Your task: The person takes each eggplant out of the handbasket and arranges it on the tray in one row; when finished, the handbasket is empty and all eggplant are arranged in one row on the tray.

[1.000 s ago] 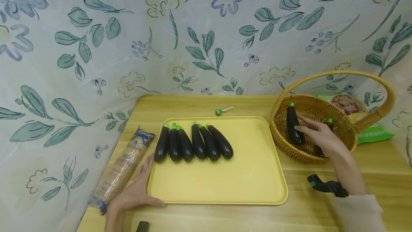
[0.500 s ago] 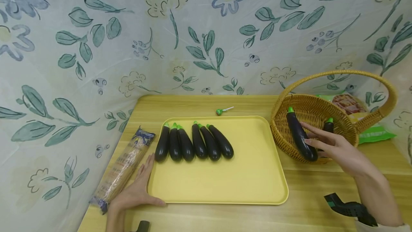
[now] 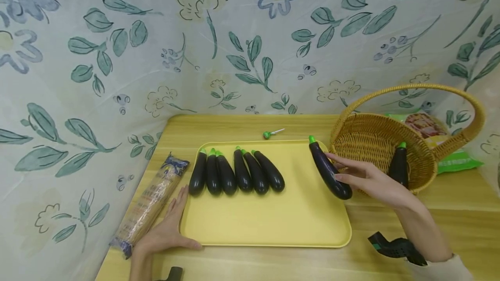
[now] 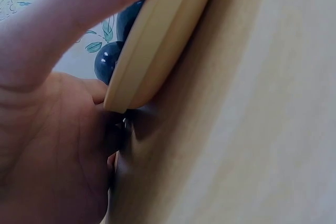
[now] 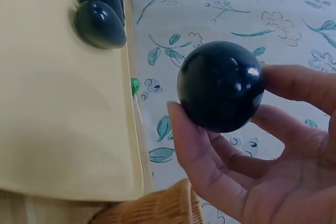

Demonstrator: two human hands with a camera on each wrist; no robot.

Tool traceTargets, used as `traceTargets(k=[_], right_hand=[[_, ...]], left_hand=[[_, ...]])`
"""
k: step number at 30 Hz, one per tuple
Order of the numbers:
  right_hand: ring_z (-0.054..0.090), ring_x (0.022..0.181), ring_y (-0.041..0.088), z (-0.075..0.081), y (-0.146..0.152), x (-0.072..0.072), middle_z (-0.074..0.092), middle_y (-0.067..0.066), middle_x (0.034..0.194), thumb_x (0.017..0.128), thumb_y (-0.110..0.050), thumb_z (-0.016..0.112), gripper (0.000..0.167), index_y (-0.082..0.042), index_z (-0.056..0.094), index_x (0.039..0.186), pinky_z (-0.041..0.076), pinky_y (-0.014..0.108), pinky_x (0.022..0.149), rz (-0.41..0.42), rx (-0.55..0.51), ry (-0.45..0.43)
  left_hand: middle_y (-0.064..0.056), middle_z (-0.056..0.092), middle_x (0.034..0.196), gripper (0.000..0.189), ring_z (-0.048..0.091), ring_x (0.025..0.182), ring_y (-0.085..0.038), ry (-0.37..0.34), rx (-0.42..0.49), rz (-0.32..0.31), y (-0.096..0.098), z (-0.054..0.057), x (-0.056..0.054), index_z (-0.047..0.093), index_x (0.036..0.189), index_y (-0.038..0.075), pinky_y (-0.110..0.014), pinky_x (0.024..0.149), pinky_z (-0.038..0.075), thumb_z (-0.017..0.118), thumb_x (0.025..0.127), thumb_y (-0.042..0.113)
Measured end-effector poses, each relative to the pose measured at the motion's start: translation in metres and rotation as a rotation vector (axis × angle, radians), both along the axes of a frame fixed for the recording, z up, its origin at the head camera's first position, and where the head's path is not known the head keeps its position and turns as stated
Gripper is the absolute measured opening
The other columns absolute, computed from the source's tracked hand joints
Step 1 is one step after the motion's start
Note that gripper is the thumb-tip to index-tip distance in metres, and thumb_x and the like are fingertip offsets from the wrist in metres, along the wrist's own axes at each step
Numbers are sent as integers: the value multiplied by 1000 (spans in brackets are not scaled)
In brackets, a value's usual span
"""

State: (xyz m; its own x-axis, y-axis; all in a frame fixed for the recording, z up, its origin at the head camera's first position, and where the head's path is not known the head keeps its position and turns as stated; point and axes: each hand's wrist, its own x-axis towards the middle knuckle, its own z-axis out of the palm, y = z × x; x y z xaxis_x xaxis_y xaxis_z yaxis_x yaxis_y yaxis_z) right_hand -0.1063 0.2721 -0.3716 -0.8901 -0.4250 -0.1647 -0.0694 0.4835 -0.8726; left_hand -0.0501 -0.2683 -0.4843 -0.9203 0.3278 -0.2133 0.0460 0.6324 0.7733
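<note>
In the head view my right hand (image 3: 376, 183) pinches a dark purple eggplant (image 3: 327, 170) with a green stem end, held tilted above the right side of a yellow tray (image 3: 269, 224). The right wrist view shows that eggplant's rounded end (image 5: 220, 87) between thumb and fingers. Several more eggplants (image 3: 243, 172) lie side by side on the tray's left half, stems toward the wall. Against the tray's lower left corner rests my left hand (image 3: 166, 231), fingers extended along the side and thumb along the front edge. One eggplant (image 3: 398, 166) lies in the wicker basket (image 3: 361, 135).
The basket's tall handle (image 3: 414, 86) arches over it, right of the tray. Behind stands a green food bag (image 3: 455, 161). A packet of noodles (image 3: 150, 207) lies left of the tray. Beyond the tray's far edge is a green lollipop (image 3: 267, 135). Floral cloth covers the wall.
My right hand has lifted one eggplant out of the basket and carried it left over the tray. The left hand has stayed at the tray's corner.
</note>
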Motion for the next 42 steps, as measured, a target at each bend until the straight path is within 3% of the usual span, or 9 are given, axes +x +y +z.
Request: traceTargets(k=[6,10,13,17,27,32,38,40,42], right_hand=[[56,125,31,-10,-31,-19,54,23,146,107,-32,57,58,-23,39,161,52,36,86,44,43,-4],[59,120,32,-22,-47,-34,56,24,141,106,-29,58,58,-22,40,161,51,35,84,67,47,-27],[61,111,27,-32,-56,-45,58,24,138,105,-27,58,59,-20,40,161,52,33,81,77,55,-43],[63,111,28,-43,-67,-56,60,24,135,104,-25,60,59,-17,41,160,53,35,86,75,82,-49],[67,105,27,-60,-89,-71,64,23,125,101,-20,64,57,-13,47,156,50,30,75,62,104,-42],[67,108,29,-62,-93,-71,66,21,122,102,-22,63,57,-12,47,156,51,29,76,75,120,-28],[65,100,24,-64,-92,-67,68,19,115,103,-25,63,59,-11,44,158,50,31,74,106,111,-31],[64,98,22,-65,-92,-65,68,18,115,104,-27,62,60,-11,44,158,49,30,74,111,106,-38],[62,95,21,-66,-91,-64,68,18,114,104,-29,62,60,-11,43,158,49,29,72,118,98,-37]], left_hand=[[-15,-21,173,159,-20,156,-50,7,12,-5,1,1,-1,-14,166,14,-73,122,-11,99,58,43],[-15,-20,173,159,-19,156,-50,10,8,-4,1,0,-2,-14,166,14,-70,123,-12,99,58,43],[-15,-19,173,158,-18,157,-50,20,13,-8,1,-1,-2,-14,166,14,-42,130,-17,98,59,43],[-16,-19,173,157,-17,157,-50,39,17,-15,0,-2,-1,-14,166,13,-6,115,-22,98,59,44],[-19,-19,172,157,-17,156,-52,56,22,-31,1,-3,-1,-14,165,10,1,110,-20,98,60,43],[-20,-19,172,156,-17,155,-53,60,28,-36,1,-2,0,-13,165,9,-4,113,-22,98,61,42],[-20,-18,172,157,-16,156,-53,67,13,-36,0,-1,0,-13,165,9,3,109,-19,98,61,44],[-20,-19,172,156,-17,156,-53,60,17,-32,0,-1,1,-14,165,10,2,110,-20,98,61,44],[-20,-20,172,156,-18,155,-54,45,30,-27,0,0,1,-14,165,10,-10,119,-22,98,61,42]])
